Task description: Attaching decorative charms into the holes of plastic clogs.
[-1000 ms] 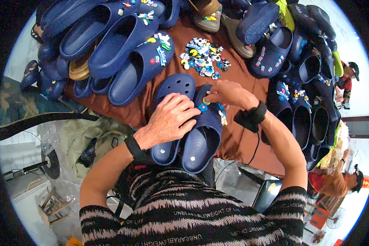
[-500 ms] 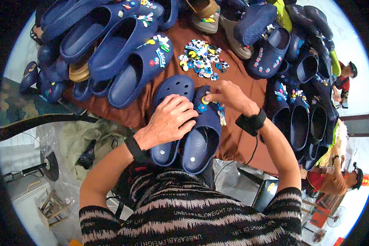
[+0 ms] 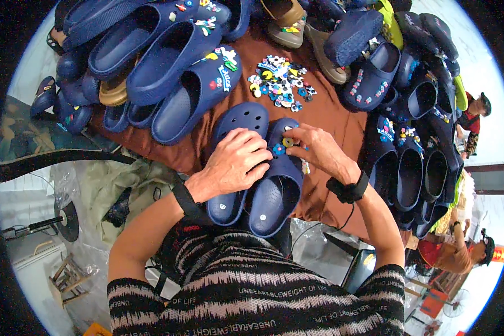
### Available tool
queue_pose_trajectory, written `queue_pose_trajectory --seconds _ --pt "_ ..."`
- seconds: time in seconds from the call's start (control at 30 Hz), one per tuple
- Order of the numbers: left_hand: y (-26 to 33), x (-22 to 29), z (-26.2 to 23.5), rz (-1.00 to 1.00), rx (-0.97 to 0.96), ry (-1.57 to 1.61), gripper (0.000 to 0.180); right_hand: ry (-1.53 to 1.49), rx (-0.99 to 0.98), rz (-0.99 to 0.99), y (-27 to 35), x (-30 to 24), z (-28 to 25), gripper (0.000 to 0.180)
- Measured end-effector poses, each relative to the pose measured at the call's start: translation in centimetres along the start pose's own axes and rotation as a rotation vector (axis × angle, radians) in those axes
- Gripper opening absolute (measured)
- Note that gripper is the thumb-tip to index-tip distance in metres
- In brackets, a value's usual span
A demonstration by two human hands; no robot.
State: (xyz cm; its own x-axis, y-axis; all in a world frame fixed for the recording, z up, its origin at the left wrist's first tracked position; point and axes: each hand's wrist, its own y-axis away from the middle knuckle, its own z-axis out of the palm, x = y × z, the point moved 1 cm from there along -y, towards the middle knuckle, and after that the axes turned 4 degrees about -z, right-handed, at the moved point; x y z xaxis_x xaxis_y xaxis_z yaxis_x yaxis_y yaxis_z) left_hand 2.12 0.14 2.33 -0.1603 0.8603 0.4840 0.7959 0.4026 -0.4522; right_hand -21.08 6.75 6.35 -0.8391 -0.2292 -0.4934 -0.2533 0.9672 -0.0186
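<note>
Two dark blue clogs lie side by side before me, toes pointing away. My left hand [image 3: 238, 159] lies curled over the upper of the left clog [image 3: 242, 119], its fingertips reaching toward the other shoe. On the upper of the right clog [image 3: 284, 171] sit small charms, among them a blue flower charm [image 3: 279, 149] and a pale figure at the outer side. My right hand [image 3: 322, 150] bends over this toe, thumb and forefinger on either side of a round yellow charm [image 3: 287, 142]. The fingers partly cover the clog's toe.
A pile of loose charms [image 3: 280, 81] lies beyond the clogs on the brown cloth [image 3: 336, 112]. Stacks of blue clogs flank both sides, such as a decorated clog [image 3: 193, 95] at left and another clog [image 3: 372, 78] at right. Two people are off to the right.
My right hand has shifted slightly, its thumb and forefinger now spread around the yellow charm, which shows more fully. The left hand keeps its place on the left clog.
</note>
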Motion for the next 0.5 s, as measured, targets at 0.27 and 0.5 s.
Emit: queue_pose_trajectory --seconds 0.27,0.5 --pt "-0.1 0.0 0.1 0.011 0.014 0.001 0.019 -0.441 0.032 0.237 0.1 1.8 -0.1 0.027" --pt "0.0 0.0 0.0 0.008 0.012 -0.013 0.019 -0.373 0.050 0.272 0.0 1.4 0.2 0.022"
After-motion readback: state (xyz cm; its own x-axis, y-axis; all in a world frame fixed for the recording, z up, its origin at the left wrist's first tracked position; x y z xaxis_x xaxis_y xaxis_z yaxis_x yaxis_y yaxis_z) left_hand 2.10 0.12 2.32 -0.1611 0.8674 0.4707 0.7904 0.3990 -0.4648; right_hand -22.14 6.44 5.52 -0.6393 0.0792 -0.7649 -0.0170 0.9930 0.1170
